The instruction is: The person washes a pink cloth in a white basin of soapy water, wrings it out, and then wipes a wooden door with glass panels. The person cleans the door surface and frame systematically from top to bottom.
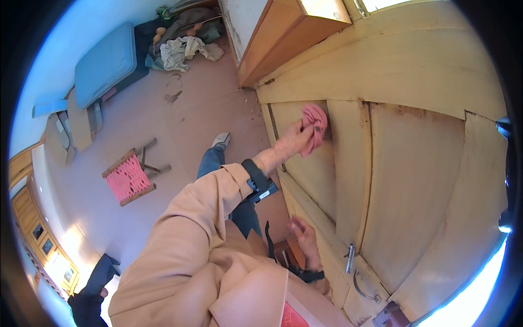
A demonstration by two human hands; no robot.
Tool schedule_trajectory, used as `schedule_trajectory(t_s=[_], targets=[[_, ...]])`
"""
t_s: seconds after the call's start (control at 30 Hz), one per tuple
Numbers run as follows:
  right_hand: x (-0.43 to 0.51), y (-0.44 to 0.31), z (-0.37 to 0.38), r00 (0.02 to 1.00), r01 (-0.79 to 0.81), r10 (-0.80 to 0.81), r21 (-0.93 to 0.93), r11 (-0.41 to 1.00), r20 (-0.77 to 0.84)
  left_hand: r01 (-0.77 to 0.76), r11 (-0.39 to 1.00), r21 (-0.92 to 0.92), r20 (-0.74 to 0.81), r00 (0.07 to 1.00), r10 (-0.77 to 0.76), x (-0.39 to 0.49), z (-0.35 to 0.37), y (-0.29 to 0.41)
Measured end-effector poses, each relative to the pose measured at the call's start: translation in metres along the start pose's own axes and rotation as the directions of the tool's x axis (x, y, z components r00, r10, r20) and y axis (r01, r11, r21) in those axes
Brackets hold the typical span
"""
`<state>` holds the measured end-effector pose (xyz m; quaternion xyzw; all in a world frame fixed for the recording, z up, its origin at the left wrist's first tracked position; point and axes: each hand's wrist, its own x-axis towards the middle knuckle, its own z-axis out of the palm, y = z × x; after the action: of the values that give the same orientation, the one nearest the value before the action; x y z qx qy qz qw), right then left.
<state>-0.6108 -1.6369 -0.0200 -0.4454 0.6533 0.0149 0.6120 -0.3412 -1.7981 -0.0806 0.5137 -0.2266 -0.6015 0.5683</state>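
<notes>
My left hand (296,137) is shut on a crumpled pink cloth (314,126), which lies against a recessed panel of the yellowish wooden door (347,163). A black strap with a small box is around that forearm, over the tan sleeve. Closer to my body, my right hand (305,237) is raised beside the door's edge, with its fingers apart and nothing seen in them. It also wears a black wrist strap. A metal bolt (350,257) and a curved metal handle (363,288) are fixed to the door below and to the right of that hand.
A folding stool with pink webbing (128,178) stands on the floor at left. A blue-lidded storage box (108,63), flattened cardboard (77,122) and a heap of cloths (184,51) lie farther off. An orange-brown wooden cabinet (282,36) adjoins the door. Someone in dark clothes (92,286) is at lower left.
</notes>
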Motion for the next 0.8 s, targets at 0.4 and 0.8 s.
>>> schedule_trajectory(t_s=[0.4, 0.8], targets=[[0.052, -0.149, 0.076, 0.846, 0.468, -0.507, 0.224, 0.855, 0.167, 0.137, 0.979, -0.148, 0.072, 0.989, -0.128, -0.144, -0.060, 0.010], [0.088, -0.154, 0.116, 0.887, 0.313, -0.341, 0.139, 0.940, 0.310, 0.295, 0.789, -0.540, 0.221, 0.953, -0.205, -0.178, -0.085, -0.017]])
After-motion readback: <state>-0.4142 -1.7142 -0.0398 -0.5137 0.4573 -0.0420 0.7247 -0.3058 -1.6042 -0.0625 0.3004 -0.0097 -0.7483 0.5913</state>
